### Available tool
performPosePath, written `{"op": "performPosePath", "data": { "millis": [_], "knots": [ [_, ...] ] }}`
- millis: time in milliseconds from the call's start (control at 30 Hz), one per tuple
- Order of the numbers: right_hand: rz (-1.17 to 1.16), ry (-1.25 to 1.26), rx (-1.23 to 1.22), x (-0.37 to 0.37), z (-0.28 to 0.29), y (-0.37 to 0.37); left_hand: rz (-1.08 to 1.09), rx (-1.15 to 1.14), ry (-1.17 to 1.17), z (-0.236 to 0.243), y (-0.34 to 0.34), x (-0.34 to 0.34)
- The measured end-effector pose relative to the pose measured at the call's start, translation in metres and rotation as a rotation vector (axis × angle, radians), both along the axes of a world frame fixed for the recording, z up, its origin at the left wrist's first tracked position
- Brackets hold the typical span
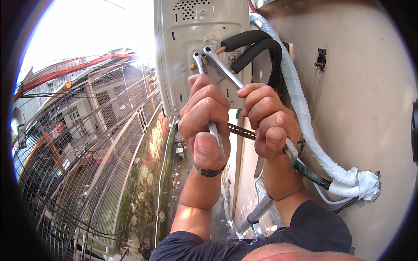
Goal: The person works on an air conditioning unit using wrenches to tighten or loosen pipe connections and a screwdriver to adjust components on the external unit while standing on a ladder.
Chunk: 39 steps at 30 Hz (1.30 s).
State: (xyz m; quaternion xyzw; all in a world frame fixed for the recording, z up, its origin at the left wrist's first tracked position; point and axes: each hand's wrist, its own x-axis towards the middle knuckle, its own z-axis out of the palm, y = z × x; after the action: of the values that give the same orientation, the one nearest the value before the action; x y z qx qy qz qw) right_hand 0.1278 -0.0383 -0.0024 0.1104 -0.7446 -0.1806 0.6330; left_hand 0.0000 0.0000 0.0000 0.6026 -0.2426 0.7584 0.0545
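Observation:
My left hand (203, 111) is closed round a metal wrench (200, 63), its holed end pointing up at the side of a beige outdoor air-conditioner unit (174, 82). In my right hand (271, 117) is a second metal wrench (226, 73), slanting up and left so that its holed end comes close to the first. Behind these ends sits a brass fitting (193, 66). Two copper pipes (221, 49) in black foam insulation (248, 40) curve toward the same spot. The wrenches partly hide the fittings, so I cannot tell what their ends grip.
A white-wrapped pipe bundle (296, 82) runs down the beige wall (357, 100) at right into a hole. A perforated metal strap (241, 131) crosses below the unit. Wire mesh (87, 148) and cables stand at left. Far below lies a narrow alley (176, 187).

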Motion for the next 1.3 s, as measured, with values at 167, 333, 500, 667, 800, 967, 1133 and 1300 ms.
{"op": "performPosePath", "data": {
  "millis": [167, 333, 500, 667, 800, 967, 1133, 1300],
  "knots": [
    [-0.005, -0.015, 0.106, -0.002, 0.008, 0.005, 0.051, 0.034, 0.014, 0.003, -0.001, 0.001],
    [0.013, -0.001, 0.059, 0.001, 0.002, 0.001, -0.058, -0.001, -0.004, 0.004, -0.003, 0.000],
    [0.041, -0.035, -0.031, 0.006, 0.004, -0.003, -0.047, -0.039, 0.010, 0.003, -0.003, 0.001],
    [-0.060, -0.077, -0.048, 0.006, 0.001, -0.013, -0.116, -0.048, 0.032, -0.001, 0.001, -0.002],
    [0.065, 0.026, 0.096, -0.011, 0.005, -0.001, -0.100, -0.039, 0.018, -0.003, -0.002, -0.003],
    [0.253, -0.019, 0.152, -0.020, 0.012, 0.009, -0.025, -0.048, -0.011, -0.003, -0.003, -0.001],
    [0.208, 0.005, 0.088, -0.020, 0.011, 0.003, -0.015, -0.093, -0.044, -0.002, -0.006, -0.001],
    [0.224, 0.016, 0.060, -0.023, 0.013, 0.001, 0.017, -0.067, -0.035, -0.003, -0.007, 0.004]
  ]
}}
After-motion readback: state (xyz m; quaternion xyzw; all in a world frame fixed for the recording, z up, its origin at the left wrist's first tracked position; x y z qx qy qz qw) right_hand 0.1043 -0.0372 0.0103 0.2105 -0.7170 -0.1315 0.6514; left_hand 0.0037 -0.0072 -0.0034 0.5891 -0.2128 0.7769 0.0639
